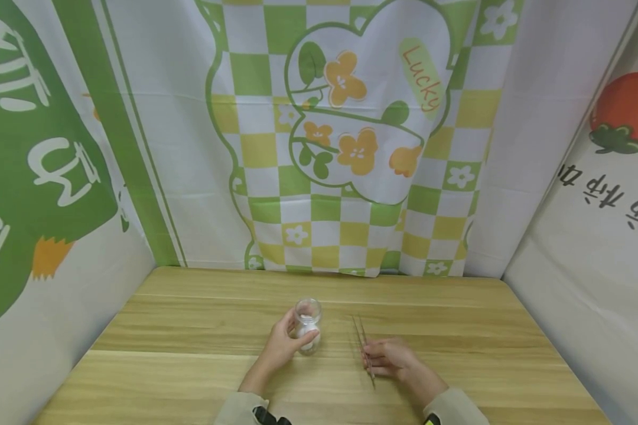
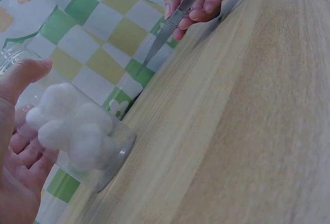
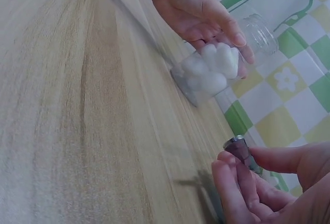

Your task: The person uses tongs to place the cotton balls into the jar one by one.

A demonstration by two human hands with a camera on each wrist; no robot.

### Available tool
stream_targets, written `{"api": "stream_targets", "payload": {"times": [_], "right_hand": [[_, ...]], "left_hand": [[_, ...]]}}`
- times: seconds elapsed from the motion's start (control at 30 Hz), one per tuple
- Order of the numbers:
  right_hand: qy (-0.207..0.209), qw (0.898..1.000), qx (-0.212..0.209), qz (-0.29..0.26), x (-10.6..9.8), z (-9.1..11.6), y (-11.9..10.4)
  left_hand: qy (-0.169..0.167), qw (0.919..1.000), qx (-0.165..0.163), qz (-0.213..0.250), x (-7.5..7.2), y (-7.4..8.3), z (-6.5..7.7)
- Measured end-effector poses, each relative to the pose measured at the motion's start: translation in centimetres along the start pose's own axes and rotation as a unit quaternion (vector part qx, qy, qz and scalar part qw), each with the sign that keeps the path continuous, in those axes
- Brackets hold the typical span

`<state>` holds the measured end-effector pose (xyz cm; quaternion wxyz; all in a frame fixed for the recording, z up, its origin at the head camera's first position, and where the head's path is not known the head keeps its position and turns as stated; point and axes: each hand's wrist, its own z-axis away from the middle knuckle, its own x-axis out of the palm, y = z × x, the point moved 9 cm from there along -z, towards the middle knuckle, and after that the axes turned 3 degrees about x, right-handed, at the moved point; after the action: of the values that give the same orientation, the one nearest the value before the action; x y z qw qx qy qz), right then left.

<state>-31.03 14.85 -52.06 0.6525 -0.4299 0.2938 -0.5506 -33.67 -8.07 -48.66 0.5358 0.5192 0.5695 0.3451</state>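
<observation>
A clear glass jar (image 1: 308, 309) with an open top stands on the wooden table, near its middle. White cotton balls (image 2: 77, 123) fill its lower part, seen through the glass in both wrist views. My left hand (image 1: 280, 347) holds the jar from its left side, with the thumb across the front and the fingers round the back. To the right of the jar, my right hand (image 1: 393, 357) pinches a pair of metal tweezers (image 2: 178, 18) between thumb and fingers. The tweezers' tips point away from me and stay apart from the jar.
The wooden table (image 1: 191, 319) reaches back to a checked green and yellow curtain (image 1: 308, 236). Printed cloth walls flank it, one on the left (image 1: 138, 289) and one with a tomato (image 1: 624, 109) on the right.
</observation>
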Motion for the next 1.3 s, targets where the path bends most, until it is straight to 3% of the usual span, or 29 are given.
{"api": "stream_targets", "payload": {"times": [0.17, 0.77, 1.3], "right_hand": [[0.034, 0.999, 0.003, 0.033, -0.6, -0.2, 0.2], [0.087, 0.995, -0.028, 0.047, -0.9, -0.7, -0.2], [0.127, 0.989, -0.010, 0.081, -1.3, -1.0, -0.1]], "left_hand": [[-0.002, 1.0000, -0.005, -0.002, 0.0, -0.4, -0.1], [-0.005, 0.9999, -0.005, -0.007, 0.1, -0.6, -0.2], [-0.005, 0.9999, 0.001, -0.013, 0.0, -0.6, -0.2]]}}
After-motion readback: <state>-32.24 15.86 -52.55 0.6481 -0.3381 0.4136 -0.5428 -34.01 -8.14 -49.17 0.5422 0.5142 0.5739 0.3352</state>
